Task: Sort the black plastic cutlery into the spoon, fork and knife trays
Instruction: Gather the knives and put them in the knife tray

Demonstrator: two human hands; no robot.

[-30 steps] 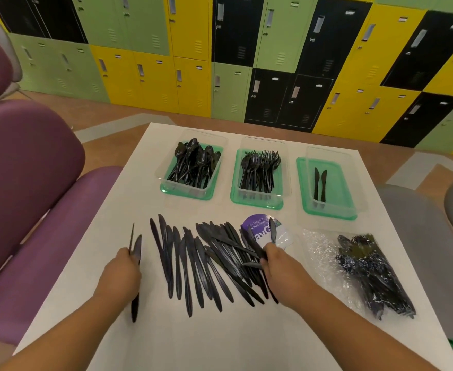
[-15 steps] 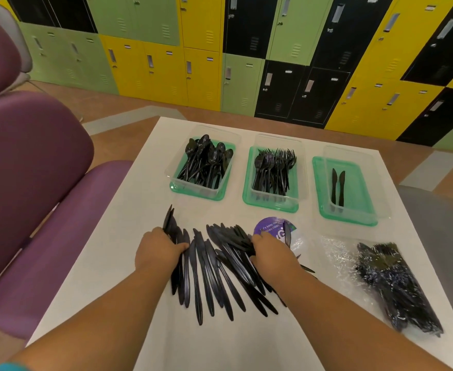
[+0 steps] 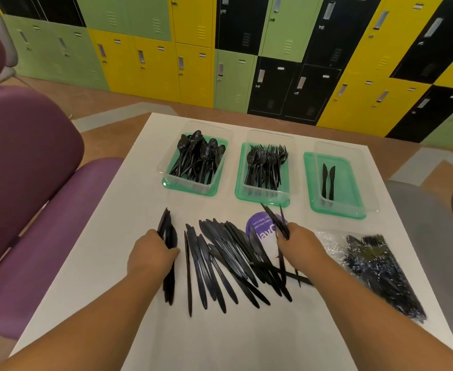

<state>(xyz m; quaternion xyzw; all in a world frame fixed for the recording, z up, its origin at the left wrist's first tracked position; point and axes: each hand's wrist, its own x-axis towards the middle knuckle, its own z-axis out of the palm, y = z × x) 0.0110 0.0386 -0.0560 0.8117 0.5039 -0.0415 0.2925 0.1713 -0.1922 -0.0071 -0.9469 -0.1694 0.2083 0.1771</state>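
White tabletop [image 3: 246, 338]: left hand [image 3: 150, 253] and right hand [image 3: 300, 245] each grip some of the knives [image 3: 220, 253]. Light, stiff, slippery, I think; better to hold them mid-length.

The only print that can be read sits on a purple round sticker [image 3: 257, 223] lying flat on the white bench [image 3: 139, 199], just right of the frame's centre. Near its upper edge run two small lines of white lettering, tilted up to the right: the first begins "Let's keep", its last word too small to make out, and the second appears to read "pantries clean". Below them stand much larger white letters, "lav" followed by a rounded letter, cut off where the knives [image 3: 220, 253] and the right hand [image 3: 300, 245] cover the sticker. The small plates on the lockers [image 3: 150, 65] across the top of the frame are too small to read.
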